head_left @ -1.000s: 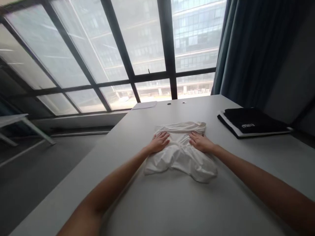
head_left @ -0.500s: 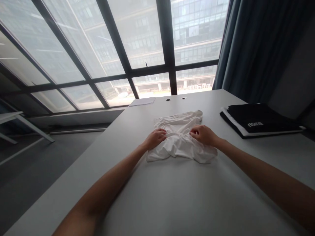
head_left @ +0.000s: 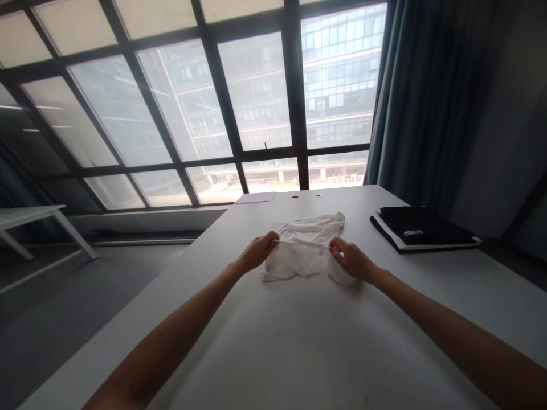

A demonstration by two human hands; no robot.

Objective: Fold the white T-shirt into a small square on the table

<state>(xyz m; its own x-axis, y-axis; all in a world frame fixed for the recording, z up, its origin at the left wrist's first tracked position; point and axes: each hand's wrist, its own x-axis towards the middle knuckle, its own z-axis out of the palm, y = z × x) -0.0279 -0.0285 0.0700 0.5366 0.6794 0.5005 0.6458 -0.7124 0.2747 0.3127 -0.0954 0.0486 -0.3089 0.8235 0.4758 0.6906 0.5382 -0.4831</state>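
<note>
A crumpled white shirt (head_left: 299,262) lies on the white table (head_left: 290,336), its fabric pulled into folds. At its left side my left hand (head_left: 260,250) is closed, pinching the cloth between thumb and fingers. My right hand (head_left: 352,259) pinches the same shirt on the right. Between both hands an edge of the fabric is stretched nearly straight and appears lifted. Part of the shirt spreads beyond the hands toward the window, and a lower part hangs toward me.
Right of the shirt lies a flat stack of folded black and white cloth (head_left: 423,228) with white lettering on top. Paper (head_left: 255,197) lies at the table's far left corner. Windows (head_left: 260,91) and a blue curtain (head_left: 397,108) stand behind; another table (head_left: 32,215) is at left.
Both hands have gone from resting on the crumpled shirt to pinching it, with an edge now drawn taut between them. The head view has tilted up.
</note>
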